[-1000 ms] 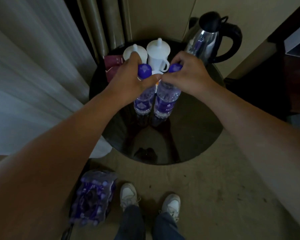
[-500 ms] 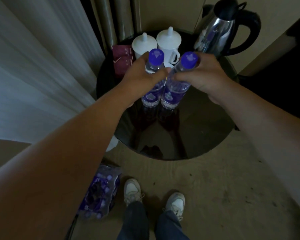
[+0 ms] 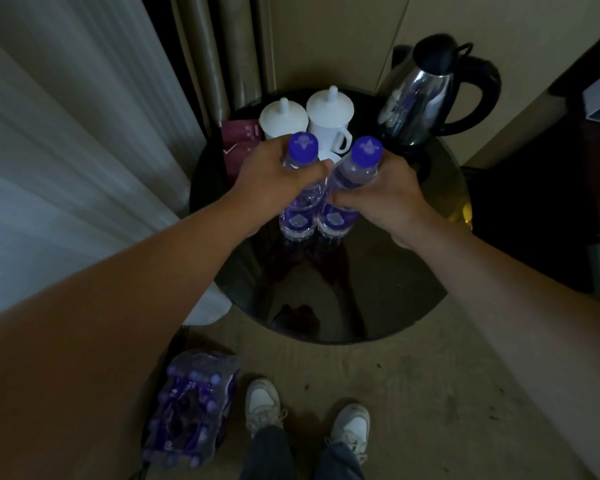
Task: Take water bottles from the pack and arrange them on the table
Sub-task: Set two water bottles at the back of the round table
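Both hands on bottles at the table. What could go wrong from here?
1. The right bottle tilts toward the left bottle; if the right hand lets go now, it may tip or knock its neighbour.
2. The white lidded mugs stand close behind, so pushing the bottles back could bump them.
3. The pack lies on the floor near the shoes: a trip risk.

The round table point(image 3: 378, 289) has a glossy black top that mirrors the two clear plastic bottles point(image 3: 329, 220) with their matt purple caps point(image 3: 303, 145). At the far right, the kettle point(image 3: 416, 105) has a polished metal body and black plastic handle. The lidded mugs point(image 3: 329, 116) look smooth, white and glazed. The pack point(image 3: 191, 407) on the floor is wrapped in crinkled clear film.
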A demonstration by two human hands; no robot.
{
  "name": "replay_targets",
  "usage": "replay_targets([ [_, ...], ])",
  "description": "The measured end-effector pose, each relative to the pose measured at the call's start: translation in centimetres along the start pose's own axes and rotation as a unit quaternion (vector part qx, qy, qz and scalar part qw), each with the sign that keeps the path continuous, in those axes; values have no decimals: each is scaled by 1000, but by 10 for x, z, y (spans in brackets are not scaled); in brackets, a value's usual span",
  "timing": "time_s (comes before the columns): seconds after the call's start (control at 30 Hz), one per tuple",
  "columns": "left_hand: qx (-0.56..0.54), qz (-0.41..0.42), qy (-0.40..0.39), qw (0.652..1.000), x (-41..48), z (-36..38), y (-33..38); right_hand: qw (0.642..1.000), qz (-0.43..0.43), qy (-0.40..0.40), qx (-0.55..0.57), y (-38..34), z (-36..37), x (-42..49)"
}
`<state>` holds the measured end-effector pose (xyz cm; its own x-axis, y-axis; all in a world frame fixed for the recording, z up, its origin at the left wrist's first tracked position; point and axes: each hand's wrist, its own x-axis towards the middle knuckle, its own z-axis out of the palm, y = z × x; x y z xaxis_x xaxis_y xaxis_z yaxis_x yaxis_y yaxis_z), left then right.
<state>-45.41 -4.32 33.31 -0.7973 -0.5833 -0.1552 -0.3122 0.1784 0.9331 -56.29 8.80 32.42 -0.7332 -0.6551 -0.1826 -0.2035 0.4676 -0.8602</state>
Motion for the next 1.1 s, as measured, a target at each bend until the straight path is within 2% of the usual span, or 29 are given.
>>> replay_targets([
  [0.27, -59, 32, 49, 997, 14, -52, 66, 997, -55, -45, -3, -96, -45, 24],
  [0.47, -63, 85, 119, 987, 54, -93, 151, 990, -131, 1, 44, -182, -72, 67],
  [0.57, -75, 62, 122, 988, 79, -108, 170, 984, -154, -1, 94, -202, -81, 96],
  [0.7, -93, -13, 114, 989, 113, -116, 168, 981, -142, -9, 133, -209, -85, 144],
  [0.83, -109, -72, 143, 981, 149, -115, 150, 976, -123, -64, 170, -194, -77, 192],
  [1.1, -113, -98, 204, 968, 188, -108, 104, 964, -129, -144, 184, -154, -35, 246],
])
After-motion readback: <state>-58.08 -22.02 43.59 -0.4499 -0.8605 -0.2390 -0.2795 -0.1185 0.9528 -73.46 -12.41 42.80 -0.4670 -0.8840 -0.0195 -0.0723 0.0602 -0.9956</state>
